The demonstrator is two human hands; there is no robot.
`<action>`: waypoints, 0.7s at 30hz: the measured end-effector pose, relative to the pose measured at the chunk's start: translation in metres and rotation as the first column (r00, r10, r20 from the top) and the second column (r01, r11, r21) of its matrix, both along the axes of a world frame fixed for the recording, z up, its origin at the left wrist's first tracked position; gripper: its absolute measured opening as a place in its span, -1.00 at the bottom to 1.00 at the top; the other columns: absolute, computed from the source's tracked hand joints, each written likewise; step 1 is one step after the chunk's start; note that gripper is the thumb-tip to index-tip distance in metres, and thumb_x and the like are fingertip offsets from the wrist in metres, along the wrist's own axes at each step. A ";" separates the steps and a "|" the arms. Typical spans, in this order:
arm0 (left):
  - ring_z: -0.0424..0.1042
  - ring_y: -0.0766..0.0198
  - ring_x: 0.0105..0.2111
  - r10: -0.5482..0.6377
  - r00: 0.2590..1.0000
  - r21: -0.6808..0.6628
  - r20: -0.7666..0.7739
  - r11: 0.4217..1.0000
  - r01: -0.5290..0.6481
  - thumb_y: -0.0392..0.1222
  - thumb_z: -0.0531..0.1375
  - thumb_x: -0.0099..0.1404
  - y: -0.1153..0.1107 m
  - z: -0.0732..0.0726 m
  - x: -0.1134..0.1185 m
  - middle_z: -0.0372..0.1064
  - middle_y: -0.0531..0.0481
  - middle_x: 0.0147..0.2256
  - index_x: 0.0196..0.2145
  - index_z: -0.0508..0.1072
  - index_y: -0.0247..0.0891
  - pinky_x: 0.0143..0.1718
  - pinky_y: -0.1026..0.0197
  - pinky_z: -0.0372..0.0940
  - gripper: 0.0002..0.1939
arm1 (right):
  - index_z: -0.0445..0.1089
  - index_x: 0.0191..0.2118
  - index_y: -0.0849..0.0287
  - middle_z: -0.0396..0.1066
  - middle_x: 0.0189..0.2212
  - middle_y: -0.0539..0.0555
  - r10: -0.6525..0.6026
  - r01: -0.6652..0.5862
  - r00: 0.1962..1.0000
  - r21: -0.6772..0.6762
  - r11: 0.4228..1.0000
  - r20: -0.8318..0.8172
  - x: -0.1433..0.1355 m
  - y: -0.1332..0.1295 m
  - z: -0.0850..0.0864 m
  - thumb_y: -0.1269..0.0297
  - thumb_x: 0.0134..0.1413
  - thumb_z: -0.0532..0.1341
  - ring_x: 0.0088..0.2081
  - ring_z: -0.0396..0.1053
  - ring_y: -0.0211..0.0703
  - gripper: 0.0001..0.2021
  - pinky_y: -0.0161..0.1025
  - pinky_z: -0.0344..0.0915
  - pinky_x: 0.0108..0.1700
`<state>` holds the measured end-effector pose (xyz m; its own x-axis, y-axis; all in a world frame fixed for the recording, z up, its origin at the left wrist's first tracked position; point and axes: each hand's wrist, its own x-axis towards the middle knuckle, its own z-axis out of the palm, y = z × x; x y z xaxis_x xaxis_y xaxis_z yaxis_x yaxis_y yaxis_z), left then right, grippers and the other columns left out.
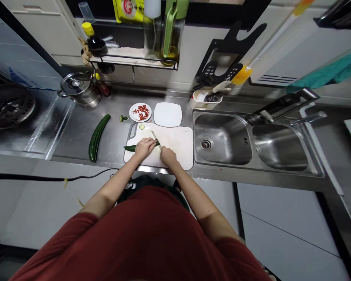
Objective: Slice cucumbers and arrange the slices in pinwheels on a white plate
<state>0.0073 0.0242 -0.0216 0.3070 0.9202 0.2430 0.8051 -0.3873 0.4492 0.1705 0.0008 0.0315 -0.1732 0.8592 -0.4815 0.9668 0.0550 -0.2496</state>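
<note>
A dark green cucumber (130, 148) lies across the white cutting board (179, 144). My left hand (145, 147) is closed over its right part, hiding that stretch. In my right hand (167, 156) is a knife (155, 136), its blade slanting up and left across the board beside the cucumber's cut end. One pale cucumber slice (142, 127) rests near the board's upper left corner. A second, whole cucumber (98, 137) lies on the steel counter to the left. Small green cucumber ends (123, 118) sit above the board.
Behind the board stand a plate of chopped red pieces (140, 112) and a white square plate (167, 114). A double sink (222, 138) adjoins the board on the right. A lidded pot (80, 89) stands back left, below a bottle shelf (131, 59).
</note>
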 end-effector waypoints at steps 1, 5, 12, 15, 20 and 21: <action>0.40 0.20 -0.15 0.000 1.000 -0.001 -0.001 1.000 0.000 -0.06 0.05 0.39 0.000 0.000 0.000 0.48 -0.05 -0.17 -0.10 0.54 -0.10 -0.10 0.15 0.29 -0.70 | 0.28 -0.04 0.27 0.47 -0.17 0.26 0.000 0.000 1.000 0.002 1.000 0.000 0.001 -0.002 0.000 0.50 0.24 -0.06 -0.09 0.45 -0.05 -0.74 -0.24 0.30 -0.14; 0.39 0.21 -0.14 0.005 1.000 -0.009 0.002 1.000 -0.005 -0.06 0.04 0.39 0.000 0.000 0.000 0.48 -0.04 -0.17 -0.10 0.54 -0.10 -0.10 0.16 0.29 -0.70 | 0.28 -0.06 0.26 0.47 -0.18 0.26 -0.013 0.014 1.000 -0.009 1.000 0.011 0.007 -0.012 -0.003 0.51 0.22 -0.05 -0.12 0.46 -0.03 -0.74 -0.22 0.31 -0.15; 0.39 0.20 -0.13 0.005 1.000 -0.028 0.013 1.000 -0.004 -0.07 0.05 0.39 -0.001 0.001 0.000 0.47 -0.06 -0.15 -0.10 0.54 -0.11 -0.07 0.15 0.28 -0.70 | 0.28 -0.06 0.27 0.46 -0.19 0.29 -0.029 0.030 0.998 -0.028 0.999 0.049 0.018 -0.036 -0.005 0.44 0.26 -0.06 -0.14 0.47 0.00 -0.76 -0.19 0.32 -0.17; 0.39 0.20 -0.13 0.010 0.999 -0.037 0.033 0.999 -0.008 -0.07 0.05 0.38 -0.001 0.002 0.000 0.47 -0.06 -0.15 -0.10 0.54 -0.10 -0.06 0.14 0.28 -0.71 | 0.28 -0.05 0.28 0.46 -0.19 0.29 -0.030 0.032 0.998 -0.032 0.999 0.058 0.021 -0.043 -0.003 0.44 0.26 -0.05 -0.14 0.47 0.00 -0.76 -0.19 0.32 -0.18; 0.39 0.19 -0.12 0.010 1.000 -0.053 0.022 0.999 -0.009 -0.07 0.06 0.38 -0.001 0.005 0.000 0.47 -0.07 -0.16 -0.10 0.54 -0.11 -0.06 0.14 0.28 -0.71 | 0.28 -0.04 0.27 0.47 -0.19 0.28 -0.035 0.038 0.997 -0.052 0.998 0.068 0.024 -0.048 0.001 0.45 0.27 -0.04 -0.13 0.47 -0.01 -0.77 -0.20 0.31 -0.17; 0.39 0.19 -0.12 0.010 1.000 -0.054 0.024 0.999 -0.009 -0.08 0.06 0.38 -0.001 0.006 0.000 0.47 -0.07 -0.16 -0.10 0.54 -0.11 -0.06 0.14 0.28 -0.71 | 0.28 -0.04 0.27 0.47 -0.19 0.28 -0.037 0.041 0.997 -0.058 0.997 0.069 0.025 -0.049 0.002 0.45 0.26 -0.04 -0.13 0.47 -0.01 -0.76 -0.20 0.31 -0.17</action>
